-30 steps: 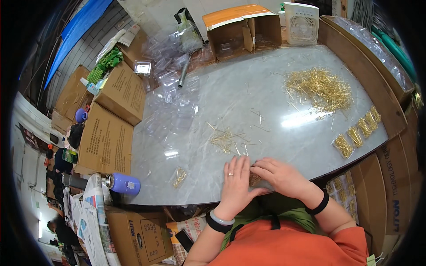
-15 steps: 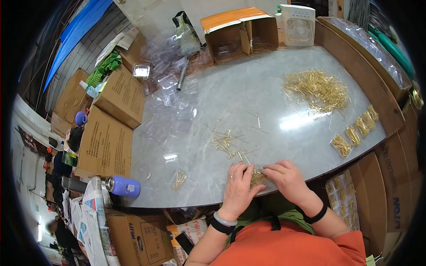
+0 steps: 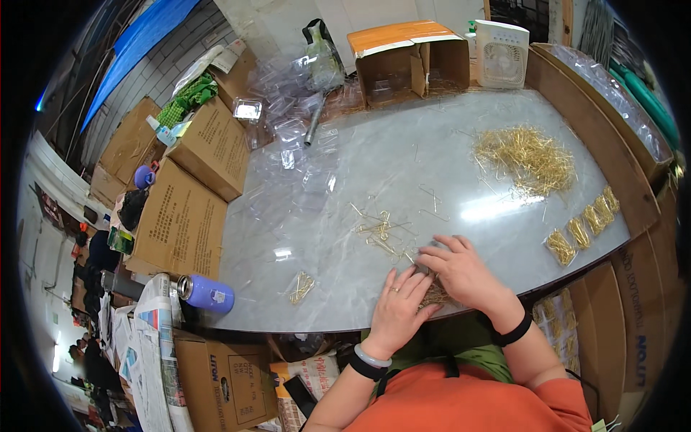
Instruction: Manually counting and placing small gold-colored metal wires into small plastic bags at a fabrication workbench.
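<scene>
At the table's near edge, a small bunch of gold wire hooks [image 3: 436,294] lies between my hands, partly hidden by them. My left hand [image 3: 399,299] rests against its left side, fingers extended forward and thumb over the hooks. My right hand [image 3: 461,275] arches over the far right side, fingers stretched and a little apart, tips close to the nearest loose hooks. Just beyond my fingers is a scatter of loose gold hooks [image 3: 381,232]. A clear pack of hooks [image 3: 301,286] sits to the left. Whether the bunch is inside clear packaging, I cannot tell.
A large heap of gold hooks [image 3: 524,160] lies at the far right of the grey table [image 3: 317,223]. Filled clear packs [image 3: 561,247] line the right edge. Empty clear plastic boxes [image 3: 291,158], a purple bottle [image 3: 206,294], cartons [image 3: 180,219] and a white fan [image 3: 502,55] stand around.
My right hand has lifted forward and left, its fingers now stretching beyond the bunch. My left hand stays against the bunch. The whole view has shifted slightly.
</scene>
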The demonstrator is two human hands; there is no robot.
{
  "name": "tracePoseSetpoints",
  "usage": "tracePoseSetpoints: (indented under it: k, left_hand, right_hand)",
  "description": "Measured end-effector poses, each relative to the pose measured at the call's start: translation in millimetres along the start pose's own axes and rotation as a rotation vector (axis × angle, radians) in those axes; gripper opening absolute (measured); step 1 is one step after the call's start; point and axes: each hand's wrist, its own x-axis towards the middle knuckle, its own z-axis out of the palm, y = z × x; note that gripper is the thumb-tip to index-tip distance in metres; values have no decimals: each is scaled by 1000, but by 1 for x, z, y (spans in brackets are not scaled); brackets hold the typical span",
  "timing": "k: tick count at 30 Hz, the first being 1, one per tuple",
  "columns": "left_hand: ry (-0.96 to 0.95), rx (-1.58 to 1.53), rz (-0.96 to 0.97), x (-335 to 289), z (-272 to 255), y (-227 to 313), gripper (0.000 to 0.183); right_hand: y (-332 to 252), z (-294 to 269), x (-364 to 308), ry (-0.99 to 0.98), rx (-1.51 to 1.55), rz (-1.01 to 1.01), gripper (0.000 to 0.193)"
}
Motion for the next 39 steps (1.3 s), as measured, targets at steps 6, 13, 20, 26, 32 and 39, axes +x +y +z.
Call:
tracePoseSetpoints:
  k: [6, 13, 20, 26, 32, 39]
  left_hand:
    - [13, -15, -10, -3, 2, 0, 57]
    - [33, -18, 7, -3, 1, 0, 56]
    - [8, -57, -66, -4, 2, 0, 65]
    - [64, 66, -47, 0, -3, 3, 76]
    - [-43, 104, -83, 4, -3, 0, 78]
    - [-94, 26, -118, -1, -4, 2, 77]
  right_hand:
    - [-10, -6, 2, -58, -135, 98, 40]
    - [0, 1, -2, -12, -225, 143, 31]
    - [3, 10, -12, 27, 129, 134, 23]
    - [5, -1, -16, 270, -66, 310, 27]
    - [-5, -8, -22, -35, 73, 213, 32]
    - [-11, -30, -46, 107, 119, 234, 34]
